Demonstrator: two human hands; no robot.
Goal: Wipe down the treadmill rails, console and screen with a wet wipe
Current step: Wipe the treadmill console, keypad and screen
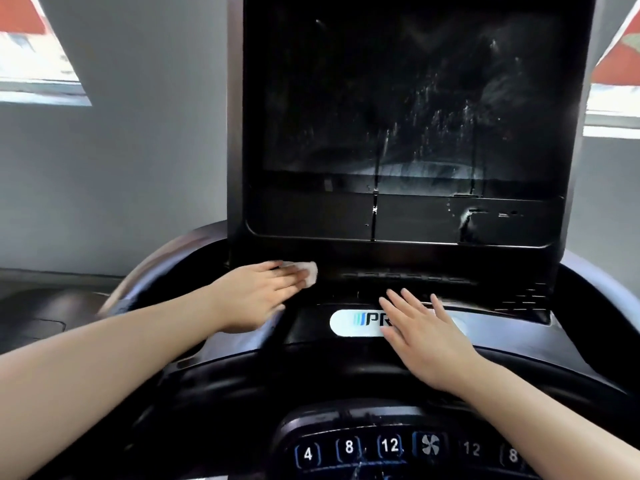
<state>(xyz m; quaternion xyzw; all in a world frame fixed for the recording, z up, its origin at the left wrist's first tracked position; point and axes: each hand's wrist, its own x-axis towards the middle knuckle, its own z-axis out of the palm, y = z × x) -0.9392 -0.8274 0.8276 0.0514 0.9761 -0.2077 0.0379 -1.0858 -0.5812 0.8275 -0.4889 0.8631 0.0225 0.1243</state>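
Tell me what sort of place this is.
Probably a gym or home workout room: a treadmill console with a large dark screen, numbered preset buttons with a fan key, and plain grey walls with windows on both sides.

The left hand [256, 296] presses a white wet wipe [306, 270] against the console [346, 368] beneath the streaked screen [398, 98], while the right hand [420, 336] rests flat over the logo badge [360, 322].
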